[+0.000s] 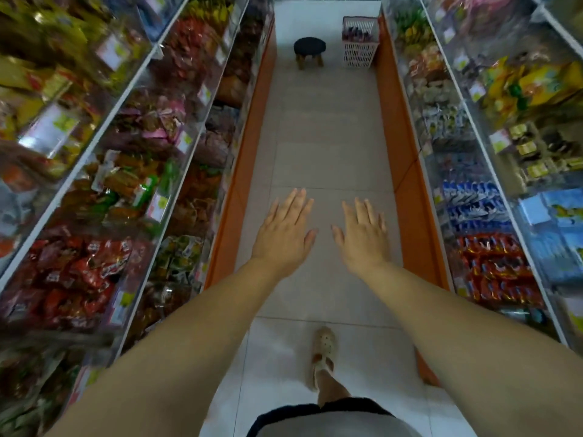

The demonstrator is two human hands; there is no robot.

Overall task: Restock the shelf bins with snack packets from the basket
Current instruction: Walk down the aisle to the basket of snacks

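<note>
Pale grey square floor tiles (328,146) form a narrow aisle leading to a small round black-cushioned stool with wooden legs (309,51) at its far end. Nearer than the stool, a left orange base panel (255,127) and a right orange base panel (407,171) border the floor. The light is soft and even.

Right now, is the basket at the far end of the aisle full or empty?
Not empty: dark packets show through the upper lattice of the basket. How full, cannot tell.

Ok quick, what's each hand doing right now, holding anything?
Left hand: open, fingers straight, holding nothing.
Right hand: open, fingers straight, holding nothing.
</note>
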